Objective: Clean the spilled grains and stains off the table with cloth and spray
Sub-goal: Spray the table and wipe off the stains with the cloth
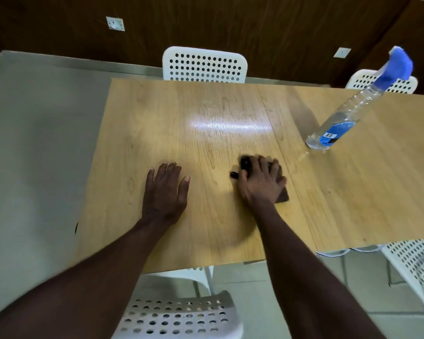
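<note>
Most counter (206, 113) looked clean, no grains seen | right hand (260, 182) on cloth (282, 196), fingers' hold unclear | left hand (165, 192) flat, fingers wide | wiping probably near done

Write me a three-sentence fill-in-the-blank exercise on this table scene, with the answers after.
The right hand presses down on a dark ____. The left hand lies flat on the wooden ____, holding nothing. The spray bottle has a ____ trigger head.
Missing words: cloth; table; blue.
</note>
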